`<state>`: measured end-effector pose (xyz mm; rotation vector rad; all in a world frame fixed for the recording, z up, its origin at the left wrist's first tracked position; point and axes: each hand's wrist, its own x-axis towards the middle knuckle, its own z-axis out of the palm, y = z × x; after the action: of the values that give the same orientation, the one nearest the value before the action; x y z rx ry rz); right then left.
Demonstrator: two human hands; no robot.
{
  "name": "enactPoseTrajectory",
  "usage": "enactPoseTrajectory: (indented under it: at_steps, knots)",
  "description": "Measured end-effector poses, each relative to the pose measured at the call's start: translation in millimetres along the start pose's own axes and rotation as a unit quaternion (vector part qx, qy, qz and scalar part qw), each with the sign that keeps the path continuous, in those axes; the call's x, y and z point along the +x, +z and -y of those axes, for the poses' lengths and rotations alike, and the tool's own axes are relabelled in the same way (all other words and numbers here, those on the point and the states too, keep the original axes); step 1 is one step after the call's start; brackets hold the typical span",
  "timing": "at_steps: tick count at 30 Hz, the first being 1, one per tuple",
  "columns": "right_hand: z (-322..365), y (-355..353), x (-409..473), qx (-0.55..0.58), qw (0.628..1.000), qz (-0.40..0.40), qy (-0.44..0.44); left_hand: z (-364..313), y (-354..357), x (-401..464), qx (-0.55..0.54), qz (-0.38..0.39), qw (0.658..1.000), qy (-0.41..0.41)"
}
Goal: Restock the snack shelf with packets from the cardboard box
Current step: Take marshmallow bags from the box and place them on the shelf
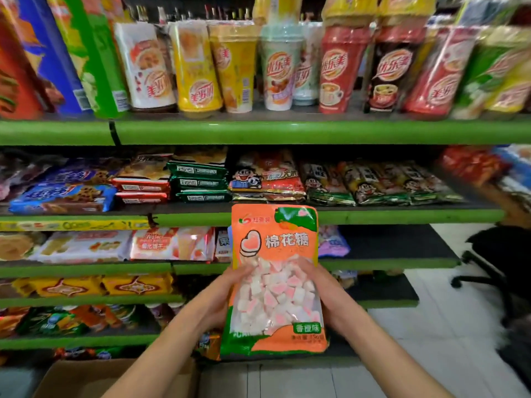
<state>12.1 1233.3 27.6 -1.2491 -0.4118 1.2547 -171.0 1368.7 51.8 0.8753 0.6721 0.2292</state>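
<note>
Gripping an orange marshmallow packet [277, 280] upright by its two side edges, left hand [227, 291] and right hand [324, 294], in front of the green snack shelf [373, 218]; cardboard box [94, 377] low left, beneath the left forearm

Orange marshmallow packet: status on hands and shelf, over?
Left hand and right hand both grip the orange marshmallow packet, upright before the green-edged shelves. Brown cardboard box at lower left. Nothing in the way.
</note>
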Motion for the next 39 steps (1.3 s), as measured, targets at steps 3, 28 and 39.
enactPoseTrajectory:
  at_steps: [3,28,39]
  knots:
    - [9,-25,-4,-0.008,1.0,-0.025,-0.002,5,17,24,0.028,0.048,0.998,0.016]
    - [70,-139,23,-0.089,0.991,0.103,-0.006,47,125,75,-0.06,-0.053,0.994,0.076]
    - [52,-122,37,-0.05,0.971,0.222,0.078,72,130,45,-0.084,-0.208,0.969,0.103]
